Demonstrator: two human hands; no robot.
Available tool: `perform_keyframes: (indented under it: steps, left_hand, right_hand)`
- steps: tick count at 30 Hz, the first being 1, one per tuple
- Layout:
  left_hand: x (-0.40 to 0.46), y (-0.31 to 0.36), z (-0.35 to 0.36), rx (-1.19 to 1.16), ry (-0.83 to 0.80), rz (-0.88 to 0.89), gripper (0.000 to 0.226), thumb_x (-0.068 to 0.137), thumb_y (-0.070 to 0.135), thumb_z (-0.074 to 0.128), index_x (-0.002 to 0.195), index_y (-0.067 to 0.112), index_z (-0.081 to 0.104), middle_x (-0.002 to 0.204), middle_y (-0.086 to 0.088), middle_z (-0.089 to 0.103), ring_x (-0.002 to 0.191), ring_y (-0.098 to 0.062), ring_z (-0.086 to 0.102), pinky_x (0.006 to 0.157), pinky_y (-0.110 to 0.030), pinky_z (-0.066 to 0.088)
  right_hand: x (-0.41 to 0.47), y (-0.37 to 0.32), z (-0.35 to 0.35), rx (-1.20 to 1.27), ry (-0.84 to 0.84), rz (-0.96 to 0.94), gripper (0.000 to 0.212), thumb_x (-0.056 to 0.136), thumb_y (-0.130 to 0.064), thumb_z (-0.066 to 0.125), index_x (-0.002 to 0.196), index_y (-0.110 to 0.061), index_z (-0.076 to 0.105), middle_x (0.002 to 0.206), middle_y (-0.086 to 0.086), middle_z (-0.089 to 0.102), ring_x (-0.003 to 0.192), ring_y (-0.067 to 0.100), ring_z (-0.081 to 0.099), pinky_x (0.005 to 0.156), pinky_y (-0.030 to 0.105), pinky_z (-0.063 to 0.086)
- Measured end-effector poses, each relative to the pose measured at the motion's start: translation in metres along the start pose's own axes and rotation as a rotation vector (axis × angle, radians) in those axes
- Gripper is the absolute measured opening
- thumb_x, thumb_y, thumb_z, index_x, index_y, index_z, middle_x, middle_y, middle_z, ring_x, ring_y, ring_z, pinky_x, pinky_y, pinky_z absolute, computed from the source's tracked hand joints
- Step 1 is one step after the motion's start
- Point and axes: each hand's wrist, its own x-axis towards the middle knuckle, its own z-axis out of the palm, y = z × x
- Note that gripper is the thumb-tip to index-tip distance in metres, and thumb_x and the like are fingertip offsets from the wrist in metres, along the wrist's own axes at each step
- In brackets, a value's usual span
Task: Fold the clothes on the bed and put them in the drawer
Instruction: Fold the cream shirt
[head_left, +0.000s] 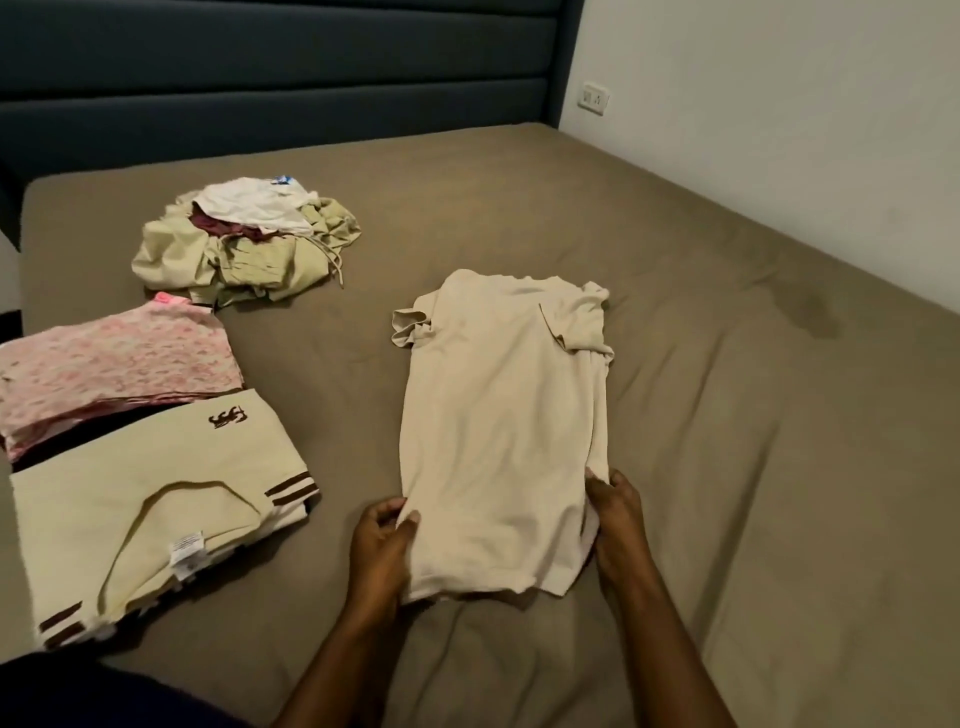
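So the beige t-shirt (501, 415) is lying lengthwise in the middle of the bed (727, 389), sides already folded in so it's a long narrow strip, collar end away from the person, hem end nearest them. The left hand (382, 545) pinches the hem-end left edge with the thumb on top, and the right hand (615, 519) curls round the right edge, so both are clamped on fabric.

It looks like thin soft jersey, light and totally floppy, so I'd guess it sags and slides apart if you lift it by one spot. Holding both near corners like this and flipping the hem up toward the collar seems the sane way. One sleeve (408, 327) is poking out on the shirt's left, which may need tucking.

Left of the t-shirt there's a folded cream shirt (156, 499) with brown striped cuffs and a small dark brown logo, can't read what it is. Its white neck tag (188, 553) has print, but it's too small to make out. Beyond that sit a folded pink patterned garment (119, 358) and an unfolded heap (244, 244) of green, white and maroon stuff, well apart from the t-shirt.

No drawer in sight.
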Motion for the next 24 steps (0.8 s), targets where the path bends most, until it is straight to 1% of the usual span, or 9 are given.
perform_keyframes:
  steps: [2,4,8,11,14,17,19,21,24]
  left_hand:
    - [0.007,-0.003,-0.015,-0.152,0.042,-0.070,0.014,0.095,0.003,0.067,0.109,0.008,0.068,0.117,-0.024,0.071,0.111,-0.043,0.066,0.101,-0.051,0.053]
    - [0.006,0.001,-0.026,-0.185,0.056,-0.073,0.012,0.097,0.006,0.065,0.108,0.008,0.068,0.115,-0.021,0.071,0.107,-0.037,0.066,0.106,-0.057,0.049]
    - [-0.009,0.023,-0.046,-0.072,0.058,-0.031,0.010,0.095,0.012,0.070,0.104,0.008,0.070,0.103,-0.010,0.074,0.103,-0.034,0.070,0.087,-0.036,0.055]
    - [-0.016,0.041,-0.063,-0.015,-0.199,-0.152,0.025,0.087,0.023,0.080,0.107,0.010,0.075,0.101,-0.008,0.079,0.094,-0.025,0.075,0.079,-0.030,0.057]
    - [-0.019,0.043,-0.078,0.120,-0.424,-0.208,0.054,0.064,0.031,0.096,0.107,0.005,0.077,0.105,-0.014,0.078,0.098,-0.031,0.075,0.093,-0.040,0.058]
    - [-0.017,0.042,-0.083,0.117,-0.374,-0.193,0.051,0.062,0.021,0.095,0.104,-0.002,0.076,0.097,-0.016,0.078,0.081,-0.026,0.076,0.072,-0.030,0.061]
    - [-0.019,0.044,-0.083,0.065,-0.340,-0.180,0.036,0.076,0.012,0.087,0.105,-0.005,0.074,0.092,-0.016,0.077,0.072,-0.023,0.073,0.061,-0.026,0.056]
    - [-0.020,0.045,-0.083,0.026,-0.310,-0.164,0.030,0.080,0.011,0.084,0.104,-0.002,0.074,0.092,-0.014,0.078,0.074,-0.022,0.072,0.062,-0.028,0.057]
    - [-0.020,0.040,-0.088,0.038,-0.203,-0.112,0.026,0.081,0.013,0.084,0.103,0.005,0.073,0.080,-0.001,0.077,0.067,-0.016,0.071,0.059,-0.028,0.056]
  right_hand:
    - [-0.013,-0.009,-0.005,0.357,0.018,0.170,0.030,0.097,-0.017,0.064,0.123,-0.004,0.068,0.117,0.013,0.076,0.106,0.030,0.073,0.101,0.046,0.053]
    - [-0.034,-0.010,-0.009,0.516,-0.003,0.321,0.028,0.098,-0.020,0.062,0.121,-0.006,0.070,0.115,0.012,0.076,0.100,0.028,0.075,0.099,0.045,0.052]
    - [-0.061,0.005,-0.022,0.551,-0.100,0.421,0.029,0.094,-0.013,0.067,0.120,-0.004,0.075,0.121,0.016,0.074,0.110,0.031,0.070,0.106,0.046,0.051]
    - [-0.073,0.003,-0.028,0.517,-0.166,0.435,0.028,0.080,-0.002,0.078,0.108,-0.002,0.076,0.108,0.016,0.076,0.090,0.029,0.073,0.081,0.040,0.063]
    - [-0.081,0.000,-0.032,0.404,-0.194,0.384,0.039,0.066,-0.004,0.088,0.101,-0.003,0.069,0.094,0.013,0.072,0.072,0.026,0.068,0.054,0.030,0.053]
    - [-0.079,0.006,-0.048,0.589,-0.116,0.262,0.039,0.071,0.006,0.073,0.109,0.000,0.066,0.111,0.020,0.070,0.104,0.036,0.069,0.097,0.058,0.053]
    - [-0.083,0.009,-0.062,0.729,-0.039,0.226,0.051,0.066,0.011,0.067,0.115,-0.001,0.064,0.115,0.021,0.069,0.110,0.039,0.065,0.101,0.068,0.048]
    - [-0.094,0.006,-0.074,0.766,0.055,0.180,0.051,0.061,0.011,0.063,0.110,0.000,0.061,0.096,0.019,0.073,0.087,0.036,0.071,0.085,0.056,0.060]
    - [-0.100,0.012,-0.101,0.704,0.250,0.127,0.094,0.029,0.002,0.088,0.120,-0.003,0.062,0.082,0.008,0.078,0.071,0.022,0.075,0.056,0.026,0.058]
